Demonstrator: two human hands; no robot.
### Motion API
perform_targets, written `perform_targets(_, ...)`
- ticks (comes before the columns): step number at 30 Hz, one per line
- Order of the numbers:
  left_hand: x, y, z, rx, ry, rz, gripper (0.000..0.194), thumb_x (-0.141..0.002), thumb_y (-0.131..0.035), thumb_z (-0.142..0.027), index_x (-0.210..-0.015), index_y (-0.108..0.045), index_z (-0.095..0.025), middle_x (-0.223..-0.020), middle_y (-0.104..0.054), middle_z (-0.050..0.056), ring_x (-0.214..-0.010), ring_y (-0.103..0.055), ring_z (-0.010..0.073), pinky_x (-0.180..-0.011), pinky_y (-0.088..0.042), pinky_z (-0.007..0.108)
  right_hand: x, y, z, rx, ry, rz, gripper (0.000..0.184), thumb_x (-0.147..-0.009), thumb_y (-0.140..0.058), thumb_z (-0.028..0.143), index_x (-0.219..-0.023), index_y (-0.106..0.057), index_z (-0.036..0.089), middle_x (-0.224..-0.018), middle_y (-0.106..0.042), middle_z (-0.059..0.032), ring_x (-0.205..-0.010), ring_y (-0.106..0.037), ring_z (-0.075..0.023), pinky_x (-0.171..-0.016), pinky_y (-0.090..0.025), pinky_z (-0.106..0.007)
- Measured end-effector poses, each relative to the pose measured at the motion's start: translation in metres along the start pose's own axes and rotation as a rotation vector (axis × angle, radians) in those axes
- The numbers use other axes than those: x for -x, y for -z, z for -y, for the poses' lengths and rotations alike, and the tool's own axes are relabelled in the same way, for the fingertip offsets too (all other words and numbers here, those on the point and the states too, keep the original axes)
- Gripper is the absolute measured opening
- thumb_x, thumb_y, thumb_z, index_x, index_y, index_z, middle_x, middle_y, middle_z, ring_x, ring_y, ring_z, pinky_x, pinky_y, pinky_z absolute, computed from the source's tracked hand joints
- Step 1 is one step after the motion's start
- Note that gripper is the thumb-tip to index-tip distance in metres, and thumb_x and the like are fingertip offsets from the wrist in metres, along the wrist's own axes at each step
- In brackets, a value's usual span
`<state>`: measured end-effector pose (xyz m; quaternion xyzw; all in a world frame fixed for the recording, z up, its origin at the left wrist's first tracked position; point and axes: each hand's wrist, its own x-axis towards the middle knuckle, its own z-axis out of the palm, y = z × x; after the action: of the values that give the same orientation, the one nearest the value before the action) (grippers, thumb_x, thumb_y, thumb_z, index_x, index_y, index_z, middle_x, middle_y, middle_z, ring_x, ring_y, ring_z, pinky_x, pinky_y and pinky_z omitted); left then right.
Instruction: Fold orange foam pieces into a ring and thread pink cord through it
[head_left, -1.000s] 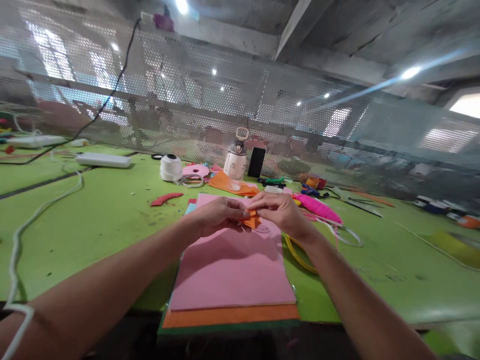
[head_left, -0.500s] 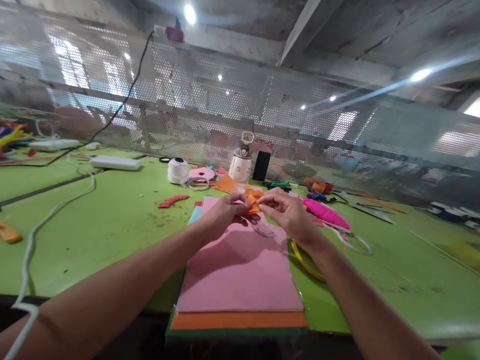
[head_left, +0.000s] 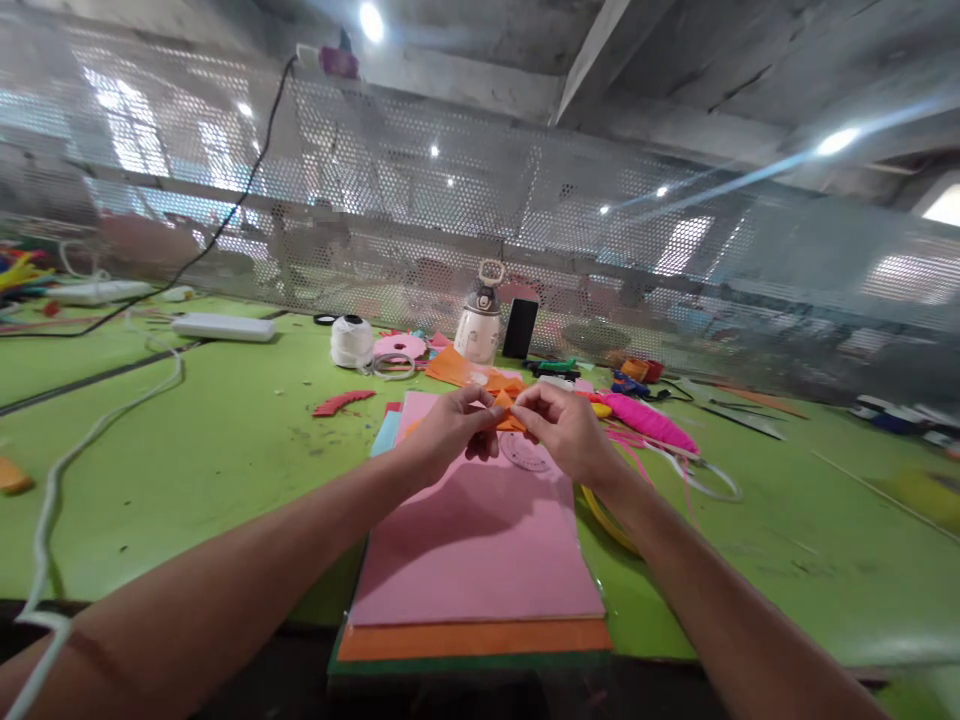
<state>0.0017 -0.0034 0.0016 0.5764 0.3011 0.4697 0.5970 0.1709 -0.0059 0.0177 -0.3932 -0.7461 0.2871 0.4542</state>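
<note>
Between my two hands is a small folded piece of orange paper [head_left: 504, 404], held above the far end of a stack of coloured sheets. My left hand [head_left: 454, 430] pinches its left side between thumb and fingers. From the right, my right hand [head_left: 564, 425] grips the other edge with thumb and forefinger. Under them lies the top pink sheet [head_left: 480, 560], with a clear round protractor [head_left: 525, 452] on it. More orange paper [head_left: 457, 367] rests just beyond my hands. Fingertips hide part of the held piece.
Behind stand a white bottle [head_left: 478, 330] and a dark phone [head_left: 520, 328]. White string [head_left: 351, 342] and a red paper strip [head_left: 343, 403] lie left. To the right are a bright pink bundle [head_left: 651, 422] and a yellow ring [head_left: 607, 520]. A white cable [head_left: 90, 432] crosses the left side.
My fingers have shifted slightly on the orange paper, and its pointed fold now stands up between them. The whole view has moved a little; the things on the table keep their places.
</note>
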Motion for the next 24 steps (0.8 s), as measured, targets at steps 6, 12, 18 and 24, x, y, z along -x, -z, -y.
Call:
perform_targets(6, 0.002, -0.002, -0.001, -0.026, -0.020, -0.052, 0.029, -0.080, -0.066, -0.044, -0.077, -0.050, -0.020, -0.041, -0.050, -0.007, -0.035, -0.040, 0.0063, -0.039, -0.027, 0.018, 0.001, 0.004, 0.004, -0.150, -0.033, 0.088, 0.021, -0.084, -0.061, 0.038, -0.081, -0.059, 0.017, -0.064, -0.055, 0.0021, -0.054, -0.050, -0.0103, -0.053, -0.041, -0.026)
perform_targets(12, 0.000, -0.003, 0.004, 0.052, -0.060, 0.034, 0.026, -0.079, -0.067, -0.038, -0.079, -0.049, -0.018, -0.060, -0.065, 0.002, -0.057, -0.062, 0.0138, -0.052, -0.043, 0.023, -0.001, 0.003, -0.004, -0.059, 0.006, -0.028, 0.018, -0.077, -0.063, 0.027, -0.092, -0.057, 0.018, -0.063, -0.052, 0.0047, -0.052, -0.048, -0.0093, -0.050, -0.039, -0.024)
perform_targets(18, -0.001, -0.006, 0.006, -0.039, -0.081, 0.003, 0.029, -0.080, -0.067, -0.039, -0.076, -0.048, -0.019, -0.053, -0.062, 0.000, -0.047, -0.054, 0.0106, -0.048, -0.039, 0.022, 0.000, -0.007, -0.006, 0.065, -0.024, -0.170, 0.017, -0.072, -0.060, 0.022, -0.087, -0.051, 0.021, -0.054, -0.048, 0.0077, -0.045, -0.043, -0.0093, -0.045, -0.034, -0.024)
perform_targets(24, -0.003, -0.006, 0.010, -0.317, -0.234, -0.076, 0.026, -0.081, -0.066, -0.034, -0.070, -0.048, -0.019, -0.051, -0.059, -0.002, -0.046, -0.051, 0.0090, -0.046, -0.036, 0.021, 0.002, -0.014, 0.001, -0.247, -0.261, -0.218, 0.019, -0.065, -0.064, 0.023, -0.077, -0.050, 0.021, -0.048, -0.050, 0.0076, -0.037, -0.040, -0.0078, -0.041, -0.029, -0.023)
